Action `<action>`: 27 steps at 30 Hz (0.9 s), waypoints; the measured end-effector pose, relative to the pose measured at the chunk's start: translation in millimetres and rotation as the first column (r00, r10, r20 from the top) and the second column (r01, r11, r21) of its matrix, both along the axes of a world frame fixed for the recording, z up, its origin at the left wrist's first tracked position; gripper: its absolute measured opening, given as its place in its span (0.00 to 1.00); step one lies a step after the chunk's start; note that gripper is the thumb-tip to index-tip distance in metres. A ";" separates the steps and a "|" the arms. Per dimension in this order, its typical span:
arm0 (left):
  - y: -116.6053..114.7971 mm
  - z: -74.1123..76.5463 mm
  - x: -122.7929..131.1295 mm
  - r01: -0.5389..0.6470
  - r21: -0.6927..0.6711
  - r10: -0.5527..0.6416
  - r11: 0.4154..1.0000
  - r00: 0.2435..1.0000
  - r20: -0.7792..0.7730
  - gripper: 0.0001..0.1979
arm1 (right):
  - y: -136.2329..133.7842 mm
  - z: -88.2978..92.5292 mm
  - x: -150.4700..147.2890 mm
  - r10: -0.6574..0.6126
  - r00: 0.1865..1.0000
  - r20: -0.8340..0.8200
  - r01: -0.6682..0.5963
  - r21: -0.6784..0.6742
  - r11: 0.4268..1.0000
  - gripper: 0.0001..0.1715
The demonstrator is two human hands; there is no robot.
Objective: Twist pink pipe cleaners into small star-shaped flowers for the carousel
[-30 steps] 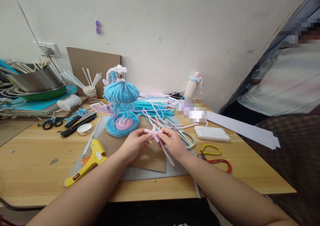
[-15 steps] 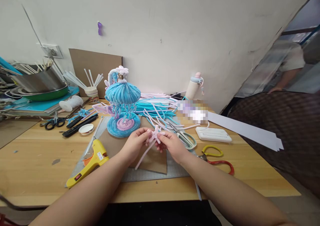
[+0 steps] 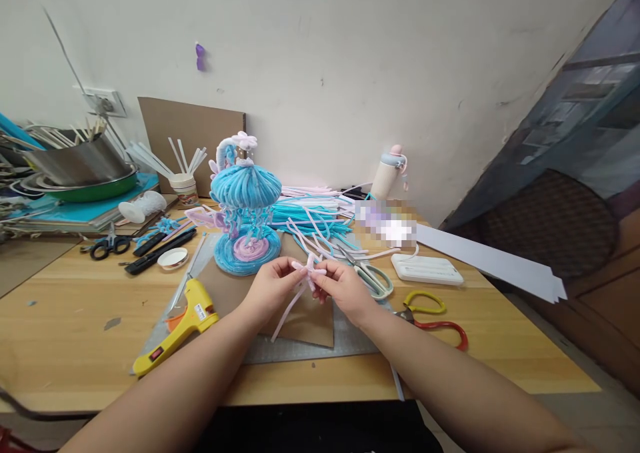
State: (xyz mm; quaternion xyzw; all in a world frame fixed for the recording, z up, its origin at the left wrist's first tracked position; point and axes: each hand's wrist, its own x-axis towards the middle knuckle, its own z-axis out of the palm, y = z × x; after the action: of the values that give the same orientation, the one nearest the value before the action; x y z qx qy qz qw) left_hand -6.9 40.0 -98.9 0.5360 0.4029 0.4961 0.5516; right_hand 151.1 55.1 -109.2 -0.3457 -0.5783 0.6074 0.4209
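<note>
Nearest, both forearms reach in over the near edge of the wooden table, and a thin pale strip juts past that edge on the right. To the left, a yellow glue gun lies with its handle toward the near side. To the right, a tool with one red and one yellow handle lies beside the right forearm.

Between these, at the middle of the table, the left hand and the right hand hold a pink fuzzy star-shaped piece above a brown cardboard sheet, which lies on a grey mat. The left thumb and fingers pinch the left side of the piece; the right thumb and fingers grip its right side, with the lower fingers curled beneath. A long pink tail slants from it down to the left.

Just beyond the right hand lie scissors with pale handles, with a white flat box farther right. On the left are a small white roll and two black cutters. Farther back stands a blue jellyfish-like model, left of a heap of blue and pink fuzzy stems. Farthest, a bottle on the right and a brown board on the left stand near the wall.
</note>
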 end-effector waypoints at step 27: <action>-4.9 0.2 -2.6 -0.182 0.446 0.328 0.876 0.904 -0.275 0.03 | 2.7 -3.0 5.7 -0.190 0.975 0.117 0.111 0.487 0.866 0.13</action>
State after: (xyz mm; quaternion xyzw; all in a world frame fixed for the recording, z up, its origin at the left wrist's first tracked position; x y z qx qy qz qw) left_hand -9.5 35.1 -98.7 0.6586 0.4475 0.5379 0.2767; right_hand 156.8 57.8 -112.2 -0.3233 -0.7133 0.3813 0.4911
